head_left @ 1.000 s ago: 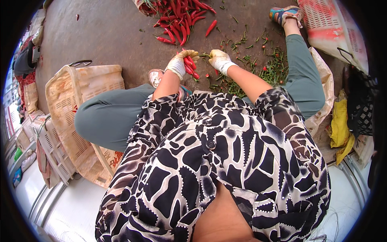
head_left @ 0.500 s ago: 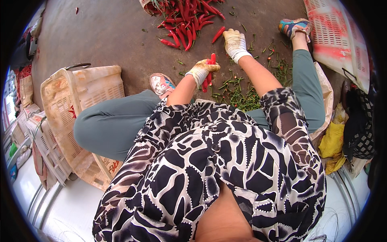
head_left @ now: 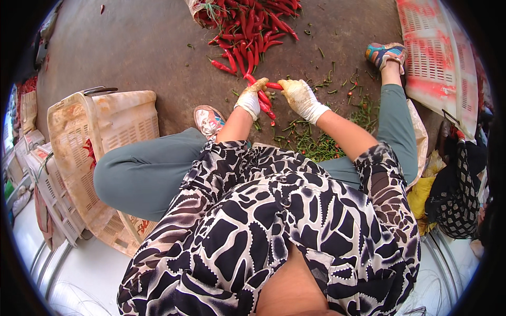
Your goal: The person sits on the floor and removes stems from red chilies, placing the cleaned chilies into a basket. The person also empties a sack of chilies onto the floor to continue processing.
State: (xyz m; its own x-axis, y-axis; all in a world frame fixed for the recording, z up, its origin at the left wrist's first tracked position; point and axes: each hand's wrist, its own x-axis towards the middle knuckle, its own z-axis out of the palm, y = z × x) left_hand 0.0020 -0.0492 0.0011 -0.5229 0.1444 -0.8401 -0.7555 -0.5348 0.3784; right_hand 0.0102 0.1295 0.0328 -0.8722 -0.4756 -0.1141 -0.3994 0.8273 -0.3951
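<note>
My left hand (head_left: 251, 98), in a white work glove with yellowish stains, is closed around several long red chili peppers (head_left: 265, 101) whose ends stick out above and below the fist. A single red chili (head_left: 274, 86) lies crosswise between the two hands. One end of it is in the fingers of my gloved right hand (head_left: 299, 96), and the other reaches the left hand. The right fingertips are partly hidden. Just beyond the hands a heap of red chilies (head_left: 247, 31) spreads over the floor.
Green stems (head_left: 316, 145) litter the floor between my legs. To my left stands a dirty white plastic crate (head_left: 126, 113); at the far right is a red-stained crate (head_left: 429, 58). A sack mouth (head_left: 203, 13) opens beside the heap. Yellow cloth (head_left: 420, 196) lies near my right leg.
My right hand has come back from the edge of the heap with a chili and moved in beside the left hand. The left hand still grips its bunch.
</note>
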